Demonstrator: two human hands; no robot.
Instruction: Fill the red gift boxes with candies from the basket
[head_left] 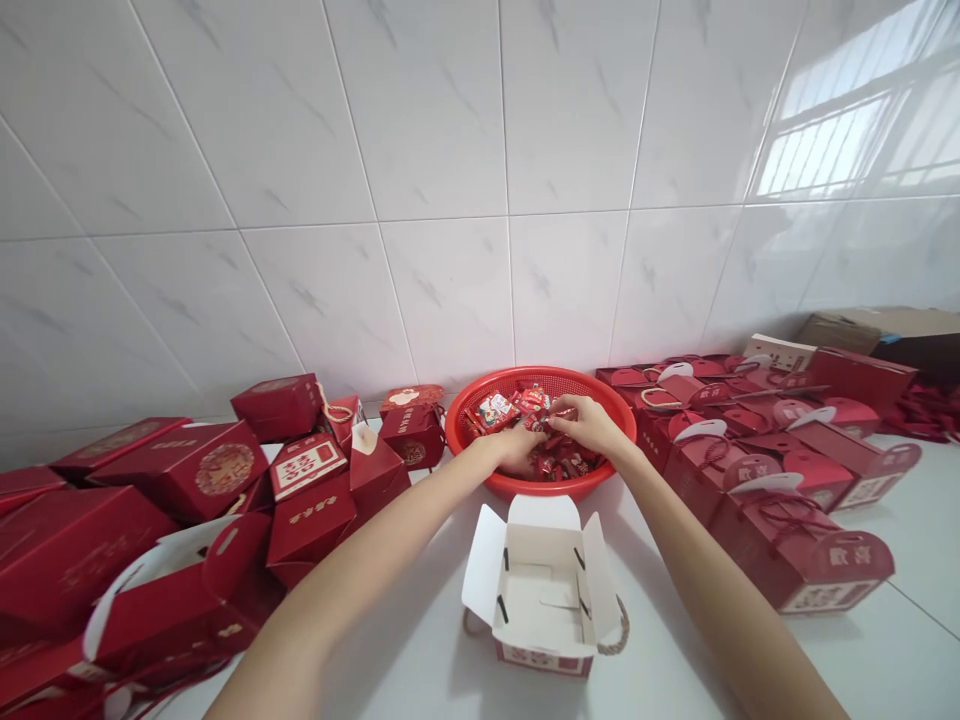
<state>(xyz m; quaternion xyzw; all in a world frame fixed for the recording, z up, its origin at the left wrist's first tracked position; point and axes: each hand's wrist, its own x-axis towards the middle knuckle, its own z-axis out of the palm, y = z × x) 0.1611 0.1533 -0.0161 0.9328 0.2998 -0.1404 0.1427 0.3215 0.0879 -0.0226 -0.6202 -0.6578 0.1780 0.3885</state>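
Note:
A red plastic basket [615, 400] with perforated walls stands against the wall, holding several shiny red wrapped candies [495, 410]. My left hand [521, 448] is down in the basket, its fingers curled on wrapped candy and partly hidden among the pieces. Over the basket's right side, my right hand [589, 422] has thumb and fingers pinched on a red wrapped candy. Between my forearms, in front of the basket, sits an open gift box [544, 660]. Its white flaps are spread, its inside shows bare white card, and rope handles hang at its sides.
Red gift boxes [307, 520] are heaped on the left, some tilted and one with its top open. Rows of closed red boxes [795, 540] with rope handles stand on the right. A brown cardboard box [885, 325] is at the far right. White tiles [450, 280] cover the wall behind.

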